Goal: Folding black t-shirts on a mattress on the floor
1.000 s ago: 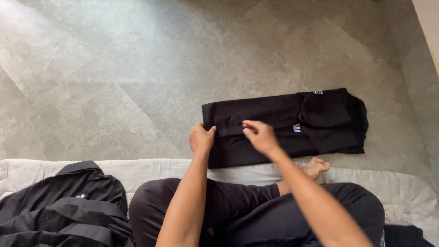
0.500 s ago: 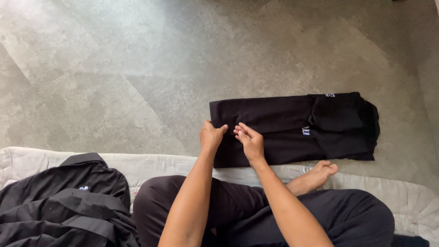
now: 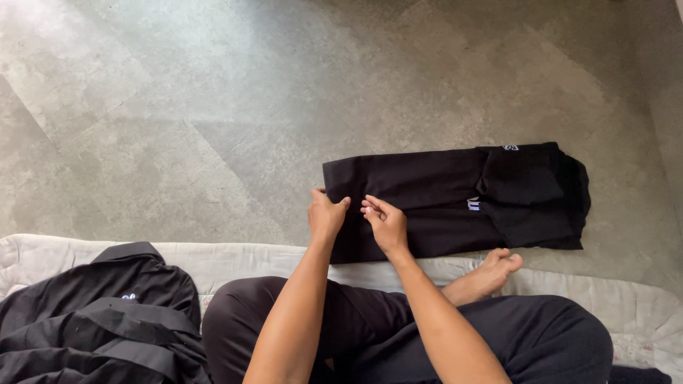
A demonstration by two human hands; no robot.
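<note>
Seen from the head camera, a person sits cross-legged on a pale quilted mat (image 3: 235, 257) at the edge of a grey stone-tile floor (image 3: 178, 114), both bare forearms reaching forward. A black garment (image 3: 434, 181), folded into a long strip, lies flat on the floor just beyond the mat, its left end under the hands and its right end doubled over into a thicker block with small white marks near the fold. The left hand (image 3: 326, 216) rests on the garment's near-left corner, fingers curled and pinching the cloth edge. The right hand (image 3: 386, 223) sits just beside it, touching the same end of the strip, fingers bent and partly spread on the fabric; whether it grips the cloth or only presses it cannot be told. The two hands are close together, nearly touching. A bare foot (image 3: 489, 274) pokes out on the mat below the garment's middle, above the person's dark trousers (image 3: 398, 334). At lower left, a loose heap of black clothes (image 3: 99, 316) lies on the mat, well apart from the hands.
</note>
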